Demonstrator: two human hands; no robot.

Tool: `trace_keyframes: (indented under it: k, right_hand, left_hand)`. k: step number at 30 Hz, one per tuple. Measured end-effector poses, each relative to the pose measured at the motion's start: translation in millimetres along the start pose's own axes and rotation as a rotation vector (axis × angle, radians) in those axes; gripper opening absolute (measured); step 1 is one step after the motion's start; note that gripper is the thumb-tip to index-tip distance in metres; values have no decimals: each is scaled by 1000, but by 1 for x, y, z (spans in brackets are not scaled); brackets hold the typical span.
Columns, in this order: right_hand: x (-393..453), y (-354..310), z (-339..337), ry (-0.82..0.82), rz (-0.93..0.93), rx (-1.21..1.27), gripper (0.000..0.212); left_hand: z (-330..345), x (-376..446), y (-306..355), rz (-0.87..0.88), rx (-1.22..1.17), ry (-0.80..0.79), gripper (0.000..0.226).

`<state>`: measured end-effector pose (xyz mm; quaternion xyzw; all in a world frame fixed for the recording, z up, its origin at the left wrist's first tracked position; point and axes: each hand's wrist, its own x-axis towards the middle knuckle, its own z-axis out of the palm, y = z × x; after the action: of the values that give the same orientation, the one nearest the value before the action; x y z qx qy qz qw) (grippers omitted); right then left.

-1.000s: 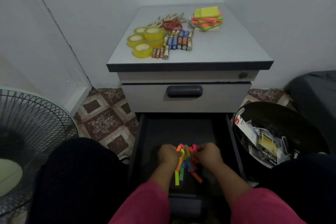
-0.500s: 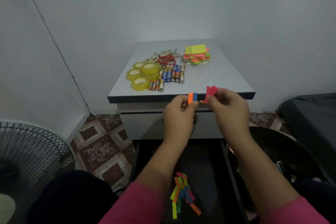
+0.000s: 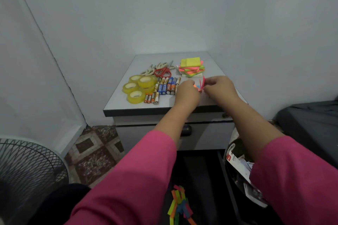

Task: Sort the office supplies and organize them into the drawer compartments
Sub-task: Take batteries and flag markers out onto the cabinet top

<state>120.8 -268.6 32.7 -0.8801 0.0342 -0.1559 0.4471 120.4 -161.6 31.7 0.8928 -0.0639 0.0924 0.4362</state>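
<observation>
Open drawer (image 3: 201, 179): lay nearest, dark inside, at the foot of the cabinet; its compartments could not be made out.
Loose strips (image 3: 180, 204): a scatter of green, orange, pink and blue paper flags lay on the drawer floor.
Sleeves (image 3: 131, 179): pink, both arms reached forward over the drawer.
Bin (image 3: 239, 168): stood just right of the drawer, with crumpled packaging inside.
Fan (image 3: 27, 170): its wire grille sat at the lower left on the patterned floor.
Left hand (image 3: 186, 93): was over the cabinet top, fingers curled, pinching orange and blue strips.
Right hand (image 3: 218, 87): was just beside the left, fingers curled, pinching pink strips (image 3: 202, 84).
Cabinet top (image 3: 215, 71): grey, carried all the remaining supplies.
Batteries (image 3: 165, 86): lay in rows just left of the left hand.
Tape rolls (image 3: 140, 86): four yellow rolls were clustered left of the batteries.
Scissors (image 3: 161, 71): red-handled and pale-handled pairs lay behind the batteries.
Sticky notes (image 3: 191, 66): a bright stack sat farthest back, behind the hands.
</observation>
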Motion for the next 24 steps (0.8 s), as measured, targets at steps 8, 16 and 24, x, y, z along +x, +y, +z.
trace_keyframes:
  k: [8, 16, 24]
  right_hand:
    - [-5, 16, 1, 98, -16, -30, 27]
    - [2, 14, 0, 82, -56, -6, 37]
    - [0, 29, 1, 217, -41, -49, 22]
  left_hand:
    - [3, -10, -16, 32, -183, 23, 37]
    - [-3, -4, -12, 18, -4, -142, 46]
    - [-4, -2, -17, 29, -87, -110, 36]
